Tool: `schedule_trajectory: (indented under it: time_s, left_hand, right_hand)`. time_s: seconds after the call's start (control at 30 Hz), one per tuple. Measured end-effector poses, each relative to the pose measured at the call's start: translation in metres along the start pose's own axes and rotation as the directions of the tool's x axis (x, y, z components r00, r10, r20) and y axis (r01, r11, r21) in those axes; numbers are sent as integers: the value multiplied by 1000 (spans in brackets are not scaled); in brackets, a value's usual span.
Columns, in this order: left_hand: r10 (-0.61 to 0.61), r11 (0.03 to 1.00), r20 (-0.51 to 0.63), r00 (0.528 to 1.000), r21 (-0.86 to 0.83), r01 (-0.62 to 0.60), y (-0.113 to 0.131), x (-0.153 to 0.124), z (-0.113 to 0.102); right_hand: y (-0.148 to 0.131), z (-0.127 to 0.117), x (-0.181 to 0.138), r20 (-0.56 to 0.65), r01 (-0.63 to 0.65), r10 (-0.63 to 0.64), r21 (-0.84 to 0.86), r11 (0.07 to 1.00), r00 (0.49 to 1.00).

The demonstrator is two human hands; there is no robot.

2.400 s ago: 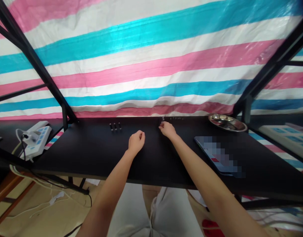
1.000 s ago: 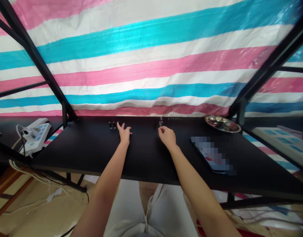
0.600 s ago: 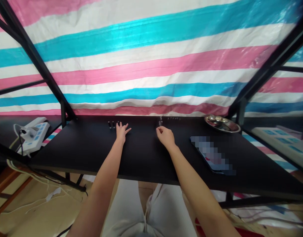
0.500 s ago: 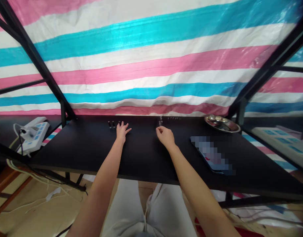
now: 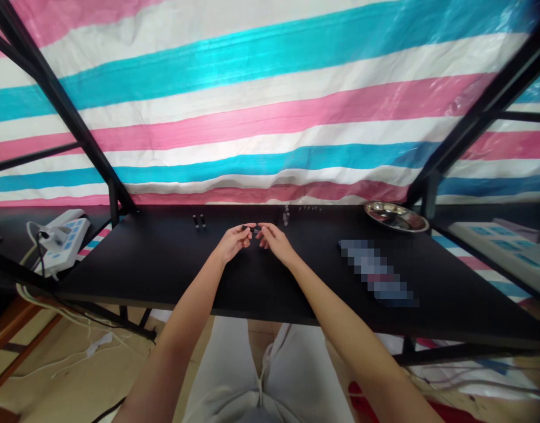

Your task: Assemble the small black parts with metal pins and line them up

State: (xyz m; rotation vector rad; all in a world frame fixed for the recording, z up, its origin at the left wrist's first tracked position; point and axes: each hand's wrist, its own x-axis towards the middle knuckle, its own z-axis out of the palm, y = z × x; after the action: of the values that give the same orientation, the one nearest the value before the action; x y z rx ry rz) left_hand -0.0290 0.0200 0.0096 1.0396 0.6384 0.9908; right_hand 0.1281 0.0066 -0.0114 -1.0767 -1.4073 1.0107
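My left hand and my right hand meet over the middle of the black table. Their fingertips pinch a small dark cylinder between them. Two more small dark cylinders stand upright at the table's far edge, left of my hands. A small silvery part and a row of tiny dark bits lie at the far edge to the right.
A metal dish sits at the back right. A flat blurred device lies right of my hands. A white power strip with cables rests on the left shelf. Black frame bars rise on both sides before a striped tarp.
My left hand took one of three dark cylinders from the far edge and drew it back to the middle. My right hand moved left to meet it.
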Motion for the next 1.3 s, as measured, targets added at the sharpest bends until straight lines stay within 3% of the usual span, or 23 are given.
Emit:
schedule_trajectory:
  time_s: [0.23, 0.4, 0.83, 1.1, 1.3]
  left_hand:
    - [-26, 996, 78, 997, 90, 19, -2, -2, 1]
    - [-35, 989, 45, 998, 144, 28, -3, 0, -1]
    - [38, 997, -122, 992, 76, -29, -1, 4, -4]
    - [-5, 995, -141, 990, 94, 19, -2, 5, -2]
    - [31, 988, -179, 983, 156, -2, -8, 8, -4]
  right_hand:
    - [-3, 1, 0, 27, -80, 76, 197, 977, 997]
    - [-6, 0, -1, 8, -73, 73, 176, 982, 997]
    - [-8, -8, 1, -74, -76, 88, 153, 985, 993]
    - [-9, -8, 1, -64, -74, 85, 164, 984, 994]
    - [-8, -7, 1, -29, -103, 108, 147, 984, 994]
